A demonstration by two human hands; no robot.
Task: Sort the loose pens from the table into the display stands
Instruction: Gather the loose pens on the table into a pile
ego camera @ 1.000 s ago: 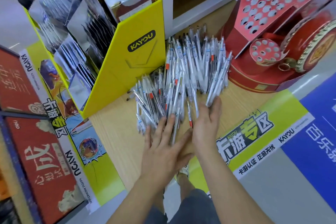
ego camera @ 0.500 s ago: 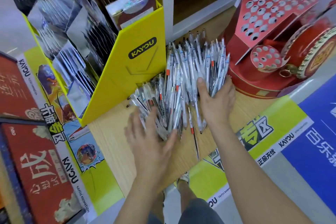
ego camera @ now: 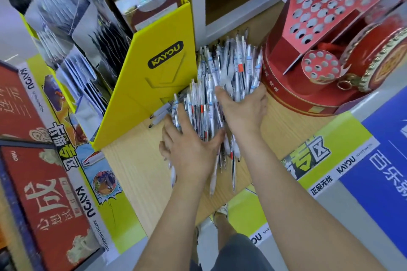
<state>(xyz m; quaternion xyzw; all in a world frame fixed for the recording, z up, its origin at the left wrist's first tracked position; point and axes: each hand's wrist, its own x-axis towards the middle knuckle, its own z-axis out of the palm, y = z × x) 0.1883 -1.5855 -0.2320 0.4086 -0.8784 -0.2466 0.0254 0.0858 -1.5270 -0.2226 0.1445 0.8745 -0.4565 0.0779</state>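
A big heap of loose white and clear pens point(ego camera: 222, 77) lies on the wooden table point(ego camera: 136, 167), between a yellow stand and a red one. My left hand point(ego camera: 189, 145) lies over the near left part of the heap, fingers curled into the pens. My right hand point(ego camera: 244, 108) covers the heap's right side, fingers curled round a bunch of pens. A few pens point(ego camera: 233, 160) stick out towards me beneath both hands. The red display stand point(ego camera: 326, 6) with rows of round holes rises at the right; its holes look empty.
A yellow KAYOU card stand point(ego camera: 154, 86) full of silver packs stands close on the left. A white shelf box point(ego camera: 233, 2) sits behind the heap. Red boxes point(ego camera: 44, 193) lie at the far left. The table's front edge carries green and blue banners point(ego camera: 326, 160).
Both hands have pushed forward into the heap and drawn it together. The right hand went from the heap's near edge to its right side and curled in; the left followed.
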